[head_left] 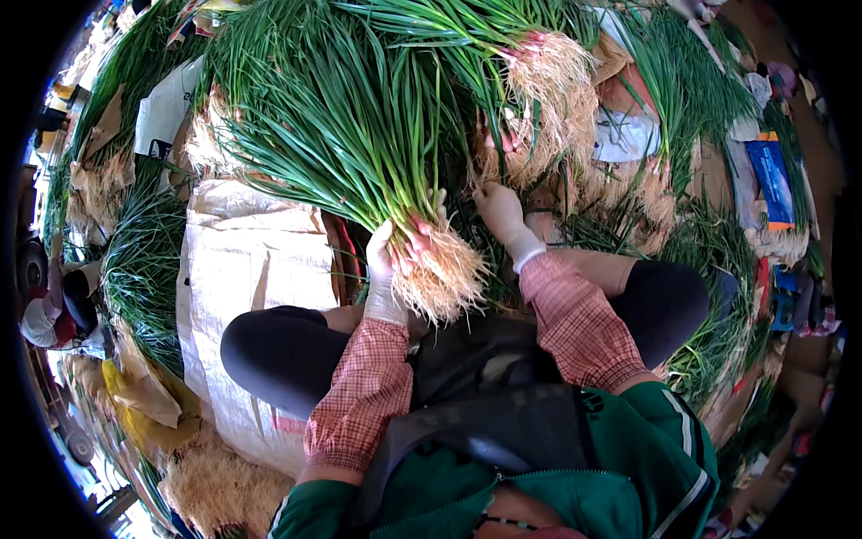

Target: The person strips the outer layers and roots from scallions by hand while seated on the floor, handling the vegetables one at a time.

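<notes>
My left hand (384, 260), in a pale glove, is closed round the base of a large bunch of green onions (359, 153). Their long green leaves fan away toward the upper left, while the reddish bulbs and shaggy cream roots point toward me. Just right of the bunch is my right hand (499, 212), also gloved, with its fingertips pinched together. Whatever lies between those fingertips is too small to make out. Beyond that hand lies a pile of green onions (539, 117) with thick, tangled roots.
A white woven sack (242, 269) spreads at my left, beside my bent knee. Several more green onion heaps (148, 260) surround me. A white plastic bag (169, 108) lies at the far left, a blue and orange packet (772, 180) at the right. Cut roots (220, 481) pile up at the near left.
</notes>
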Motion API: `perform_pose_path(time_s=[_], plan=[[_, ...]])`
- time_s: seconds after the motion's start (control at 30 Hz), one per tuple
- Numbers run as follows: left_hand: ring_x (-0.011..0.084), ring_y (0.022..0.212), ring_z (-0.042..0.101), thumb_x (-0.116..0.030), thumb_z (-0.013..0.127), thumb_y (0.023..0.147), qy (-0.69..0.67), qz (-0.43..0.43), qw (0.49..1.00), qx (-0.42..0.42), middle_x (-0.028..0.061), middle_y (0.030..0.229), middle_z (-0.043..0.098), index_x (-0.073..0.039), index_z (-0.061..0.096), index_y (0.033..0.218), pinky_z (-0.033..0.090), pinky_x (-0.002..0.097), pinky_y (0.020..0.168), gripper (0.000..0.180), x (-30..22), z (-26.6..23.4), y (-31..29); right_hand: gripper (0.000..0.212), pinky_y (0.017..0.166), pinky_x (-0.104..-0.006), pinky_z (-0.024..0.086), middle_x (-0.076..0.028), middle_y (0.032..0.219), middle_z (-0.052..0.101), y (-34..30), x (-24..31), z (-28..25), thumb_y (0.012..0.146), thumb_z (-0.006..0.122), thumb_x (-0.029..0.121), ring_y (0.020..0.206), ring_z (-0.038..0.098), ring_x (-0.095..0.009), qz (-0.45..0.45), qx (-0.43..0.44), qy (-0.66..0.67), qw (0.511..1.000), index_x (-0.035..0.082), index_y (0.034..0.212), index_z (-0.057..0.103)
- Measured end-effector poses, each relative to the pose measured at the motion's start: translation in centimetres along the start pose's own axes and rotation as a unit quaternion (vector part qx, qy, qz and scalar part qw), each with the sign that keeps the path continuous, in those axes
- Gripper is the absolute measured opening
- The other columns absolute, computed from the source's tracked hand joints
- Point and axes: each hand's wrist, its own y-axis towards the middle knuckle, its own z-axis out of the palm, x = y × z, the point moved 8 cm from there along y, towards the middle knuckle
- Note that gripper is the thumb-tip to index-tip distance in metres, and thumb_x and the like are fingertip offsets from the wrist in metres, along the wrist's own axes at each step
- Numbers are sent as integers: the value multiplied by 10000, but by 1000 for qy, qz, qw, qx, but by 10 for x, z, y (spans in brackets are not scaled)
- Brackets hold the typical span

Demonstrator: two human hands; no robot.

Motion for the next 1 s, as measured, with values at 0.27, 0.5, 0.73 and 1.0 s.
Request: perform_pose_path(time_s=[0.27, 0.5, 0.73, 1.0], plan=[[254, 777, 609, -365, 462, 901, -28, 7, 1000, -1, 182, 933, 618, 67, 431, 1201, 493, 455, 770, 527, -2, 3, 0, 276, 783, -432, 490, -225, 924, 644, -45, 39, 18, 856, 515, 173, 871, 625, -367, -211, 128, 67, 967, 7, 1047, 623], [319, 959, 582, -424, 522, 853, 14, -17, 999, 49, 172, 1077, 570, 88, 308, 1330, 517, 449, 835, 731, 3, -23, 7, 218, 680, -354, 506, -161, 811, 661, 39, 25, -22, 848, 574, 188, 710, 649, -289, -1, -65, 28, 997, 8, 943, 649], [263, 625, 627, -392, 520, 869, 29, -63, 996, 53, 239, 839, 605, 110, 494, 1089, 501, 249, 407, 549, -2, -2, 2, 229, 488, -238, 412, -58, 655, 627, -79, 81, -28, 890, 591, 250, 517, 541, -107, -203, 19, 141, 969, 34, 847, 653], [325, 670, 660, -397, 508, 864, 55, -59, 996, 30, 213, 787, 618, 134, 516, 1037, 515, 275, 392, 559, -5, -2, 0, 205, 528, -187, 409, 21, 716, 558, -32, 104, -4, 936, 516, 237, 569, 460, -43, 55, 182, 554, 810, 45, 955, 582]])
